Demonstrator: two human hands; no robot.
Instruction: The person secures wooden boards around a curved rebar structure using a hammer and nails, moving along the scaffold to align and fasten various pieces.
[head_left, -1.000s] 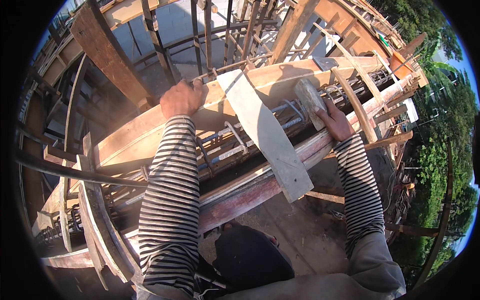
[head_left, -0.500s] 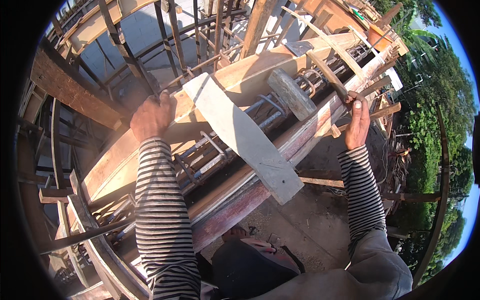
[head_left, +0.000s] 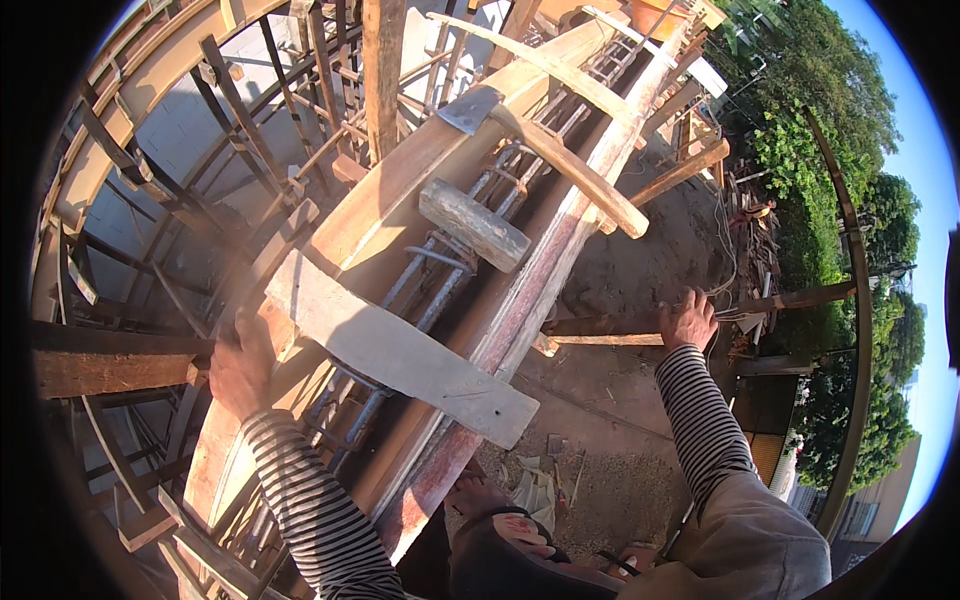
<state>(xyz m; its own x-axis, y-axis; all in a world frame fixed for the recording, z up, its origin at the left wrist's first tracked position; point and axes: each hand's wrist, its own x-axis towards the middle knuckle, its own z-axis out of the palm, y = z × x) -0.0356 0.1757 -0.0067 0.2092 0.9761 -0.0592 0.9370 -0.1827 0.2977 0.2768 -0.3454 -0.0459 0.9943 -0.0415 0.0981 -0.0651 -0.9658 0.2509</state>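
Note:
My left hand is curled over the outer edge of the curved wooden form board, its far fingers partly hidden. Beside it, a pale flat board with a rounded edge lies across the form. My right hand is held out to the right, fingers apart and nothing in them. In the picture it overlaps a wooden beam; whether they touch I cannot tell. Farther up the form rests a hatchet-like tool with a flat metal head and a wooden handle.
A short grey wood block bridges the form above steel rebar. Upright posts and bracing crowd the left. An orange bucket stands at the far end. Below lies dirt ground with scraps.
My right hand has let go of the wooden handle and moved down and away from it. The tool now lies across the form. My left hand stays at the form board's edge while the view has shifted.

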